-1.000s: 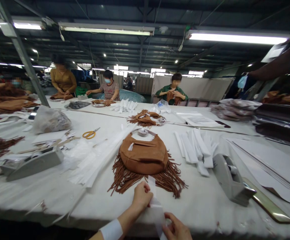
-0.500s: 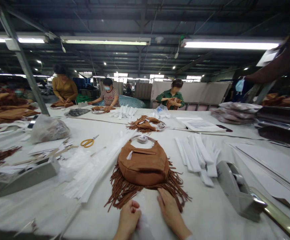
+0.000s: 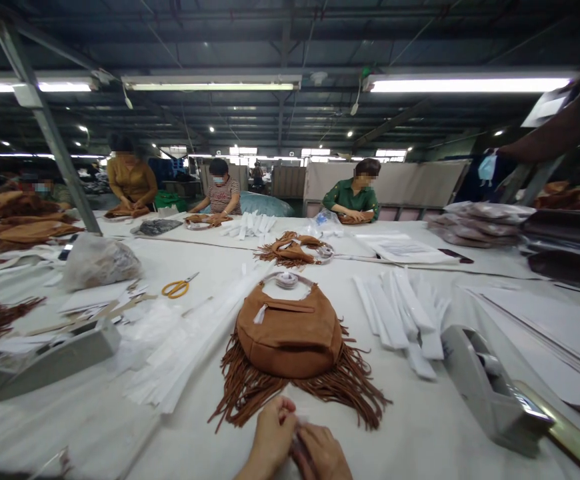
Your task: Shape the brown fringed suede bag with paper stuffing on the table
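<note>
A brown suede handbag (image 3: pixel 290 333) with long fringe lies flat in front of me, its zip and white-wrapped pull facing up and its handle away from me. Just below the fringe, my left hand (image 3: pixel 273 430) is pinched closed on a thin, translucent white strip (image 3: pixel 301 415). Close against it, my right hand (image 3: pixel 324 450) curls with bent fingers around the same strip. Most of the strip is hidden by the hands. Neither hand touches the bag's body.
Tape dispensers stand left (image 3: pixel 55 360) and right (image 3: pixel 497 393). Folded white strips (image 3: pixel 403 313) lie right of the bag, and long white sheets (image 3: pixel 190 353) left. Yellow-handled scissors (image 3: pixel 176 288) and a plastic bag (image 3: pixel 100 260) sit farther left. Co-workers handle brown pieces across the table.
My right hand has moved down and left from the fringe to meet my left hand, and its fingers have curled. The left hand has shifted slightly right. A co-worker in green has lowered a brown piece.
</note>
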`<state>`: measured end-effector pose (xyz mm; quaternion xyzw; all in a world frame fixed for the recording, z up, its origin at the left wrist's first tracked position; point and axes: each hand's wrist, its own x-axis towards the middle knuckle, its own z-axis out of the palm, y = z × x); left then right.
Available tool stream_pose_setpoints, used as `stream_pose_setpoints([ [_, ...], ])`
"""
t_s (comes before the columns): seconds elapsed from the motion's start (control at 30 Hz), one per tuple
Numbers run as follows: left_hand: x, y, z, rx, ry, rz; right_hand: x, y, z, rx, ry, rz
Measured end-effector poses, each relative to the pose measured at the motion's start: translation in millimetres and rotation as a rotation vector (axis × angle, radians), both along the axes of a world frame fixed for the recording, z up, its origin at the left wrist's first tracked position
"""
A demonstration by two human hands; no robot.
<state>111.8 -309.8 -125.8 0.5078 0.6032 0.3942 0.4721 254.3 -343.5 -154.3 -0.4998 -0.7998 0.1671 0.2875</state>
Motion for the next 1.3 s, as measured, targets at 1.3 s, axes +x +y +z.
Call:
stream_pose_setpoints([
  [1.3,-67.8,84.9,36.4,0.132,0.905,-0.319,-45.8,24.5,-16.5,0.303,-0.306,-0.397],
])
